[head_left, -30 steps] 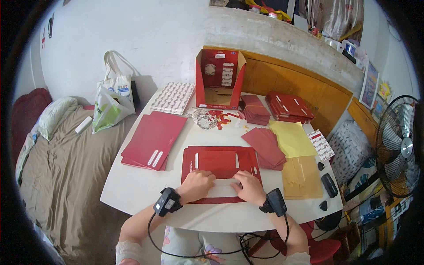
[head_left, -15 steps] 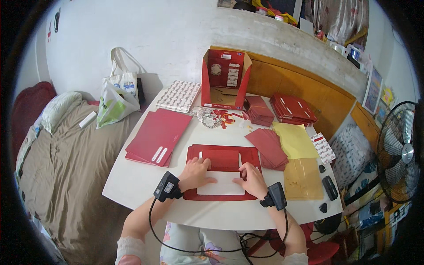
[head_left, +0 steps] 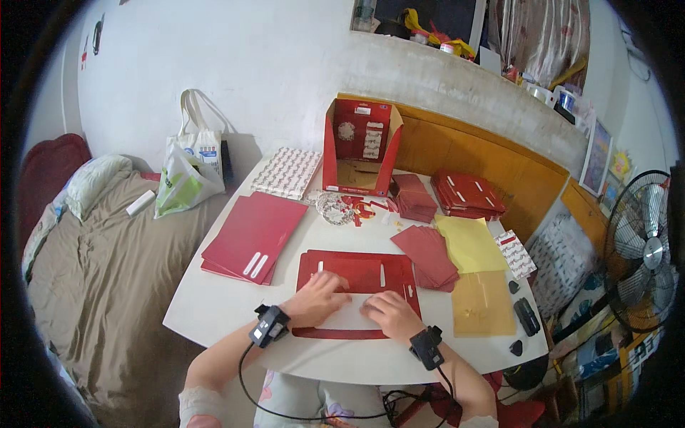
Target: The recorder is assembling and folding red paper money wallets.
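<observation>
Left of the hands and a little farther out lies a stack of red folders (head_left: 251, 237). Beyond it sits a patterned sheet (head_left: 287, 172), with an open red box (head_left: 360, 146) standing straight ahead. Right of the hands are red cards (head_left: 428, 255), yellow paper (head_left: 469, 242) and a brown envelope (head_left: 483, 305). Far left, a bag (head_left: 187, 175) rests on the bed (head_left: 100, 271). A fan (head_left: 641, 253) stands far right.
</observation>
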`<state>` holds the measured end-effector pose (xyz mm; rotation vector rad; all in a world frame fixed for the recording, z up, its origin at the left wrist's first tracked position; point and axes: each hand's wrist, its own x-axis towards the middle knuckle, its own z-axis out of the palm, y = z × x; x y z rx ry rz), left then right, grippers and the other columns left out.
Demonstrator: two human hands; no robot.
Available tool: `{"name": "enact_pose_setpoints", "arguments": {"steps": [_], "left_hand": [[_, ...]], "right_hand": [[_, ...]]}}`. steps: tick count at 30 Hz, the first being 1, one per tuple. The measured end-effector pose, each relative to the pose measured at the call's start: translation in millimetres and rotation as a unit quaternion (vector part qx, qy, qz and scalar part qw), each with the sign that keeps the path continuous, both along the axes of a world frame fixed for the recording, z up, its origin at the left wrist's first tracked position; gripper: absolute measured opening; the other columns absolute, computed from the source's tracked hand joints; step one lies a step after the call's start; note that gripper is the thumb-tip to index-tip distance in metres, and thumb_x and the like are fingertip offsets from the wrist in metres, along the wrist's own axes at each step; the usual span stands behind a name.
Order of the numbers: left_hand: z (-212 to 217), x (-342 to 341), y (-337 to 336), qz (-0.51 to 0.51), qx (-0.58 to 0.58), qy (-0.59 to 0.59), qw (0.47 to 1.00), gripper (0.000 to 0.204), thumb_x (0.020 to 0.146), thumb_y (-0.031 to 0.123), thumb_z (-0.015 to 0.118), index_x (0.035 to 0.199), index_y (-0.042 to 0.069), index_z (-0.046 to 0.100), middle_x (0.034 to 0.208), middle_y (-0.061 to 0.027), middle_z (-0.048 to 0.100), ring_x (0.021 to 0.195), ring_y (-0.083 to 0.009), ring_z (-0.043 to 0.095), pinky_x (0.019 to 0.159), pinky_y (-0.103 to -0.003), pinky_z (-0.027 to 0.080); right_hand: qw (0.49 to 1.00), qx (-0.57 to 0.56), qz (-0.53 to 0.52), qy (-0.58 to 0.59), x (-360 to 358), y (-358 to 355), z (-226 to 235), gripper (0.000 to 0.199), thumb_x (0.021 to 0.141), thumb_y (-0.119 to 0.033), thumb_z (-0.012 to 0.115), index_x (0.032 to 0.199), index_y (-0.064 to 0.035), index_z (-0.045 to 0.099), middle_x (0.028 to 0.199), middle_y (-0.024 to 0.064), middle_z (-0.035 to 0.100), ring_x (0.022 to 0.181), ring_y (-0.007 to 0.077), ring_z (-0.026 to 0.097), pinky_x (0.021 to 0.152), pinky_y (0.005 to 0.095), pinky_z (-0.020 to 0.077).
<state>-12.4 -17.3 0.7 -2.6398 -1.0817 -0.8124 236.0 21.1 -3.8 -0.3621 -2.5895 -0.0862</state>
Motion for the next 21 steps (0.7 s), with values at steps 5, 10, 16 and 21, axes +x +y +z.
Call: {"name": "enact_pose_setpoints", "arguments": {"steps": [5,10,16,21], "left_hand": [[-3.4,5.5,0.7,-0.102,-0.029,0.012,0.994,0.024,0.069,0.004,0.061,0.094,0.003,0.063,0.099,-0.0083,0.059,0.097,-0.0267,0.056,0.09,-0.037,0.044],[3.2,7.0,-6.8,-0.107,-0.05,0.009,0.993,0.027,0.068,0.005,0.06,0.094,0.0,0.062,0.097,-0.0105,0.06,0.091,-0.0283,0.058,0.083,-0.039,0.048],[3.8,1.5,-12.2,-0.073,-0.052,0.065,0.994,0.029,0.068,0.006,0.062,0.097,0.0,0.064,0.1,-0.0121,0.061,0.092,-0.0293,0.06,0.081,-0.039,0.05],[6.6,-22.0,-23.0,-0.068,-0.071,0.0,0.995,0.026,0.069,0.005,0.06,0.094,-0.001,0.064,0.106,-0.0127,0.063,0.098,-0.0297,0.061,0.084,-0.038,0.052]], "right_hand": [[0.999,0.021,-0.025,-0.03,-0.7,-8.9,0.4,0.033,0.08,-0.01,0.052,0.111,-0.0038,0.064,0.1,0.0055,0.058,0.099,0.0207,0.054,0.084,0.0313,0.0475],[0.995,0.041,-0.05,-0.071,-7.4,-15.8,4.7,0.037,0.08,-0.01,0.051,0.115,-0.0045,0.062,0.095,0.0045,0.056,0.096,0.0203,0.053,0.084,0.0316,0.0471],[0.995,0.053,-0.047,-0.069,0.3,-12.6,7.1,0.039,0.076,-0.007,0.054,0.114,-0.0061,0.063,0.097,0.0033,0.058,0.093,0.0203,0.055,0.084,0.0331,0.0463],[0.997,-0.012,-0.054,-0.049,27.7,-3.2,11.1,0.029,0.077,-0.004,0.054,0.104,-0.0059,0.065,0.098,0.0034,0.059,0.095,0.0211,0.056,0.086,0.0344,0.0455]]}}
